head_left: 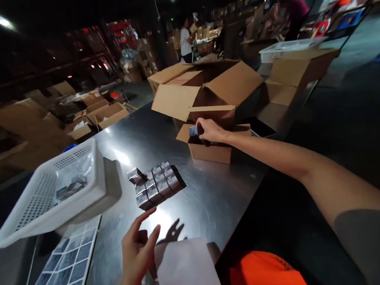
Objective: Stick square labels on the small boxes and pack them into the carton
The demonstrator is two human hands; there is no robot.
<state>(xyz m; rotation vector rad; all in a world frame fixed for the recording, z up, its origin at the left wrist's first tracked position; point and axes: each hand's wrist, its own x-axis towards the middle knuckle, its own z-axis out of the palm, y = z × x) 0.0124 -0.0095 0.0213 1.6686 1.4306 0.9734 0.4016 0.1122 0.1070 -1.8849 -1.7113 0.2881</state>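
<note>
Between the fingertips of my right hand (pixel 210 130) is a small box (pixel 193 131) with a printed face. It is at the opening of a small cardboard carton (pixel 210 153), whose inside is mostly hidden by my hand and arm. Above the metal table, my left hand (pixel 138 246) has its thumb and forefinger apart and nothing between them. Just beyond those fingers sits a block of small silvery boxes (pixel 158 181) in rows. One more silvery box (pixel 135 176) stands out at the block's left corner.
A white plastic basket (pixel 57 217) with a clear bag and small boxes stands left on the metal table (pixel 194 203). Sheets of labels (pixel 65 268) lie nearer. A large open carton (pixel 177 98) is behind the small one. White paper (pixel 187 268) lies at the front. People work farther back.
</note>
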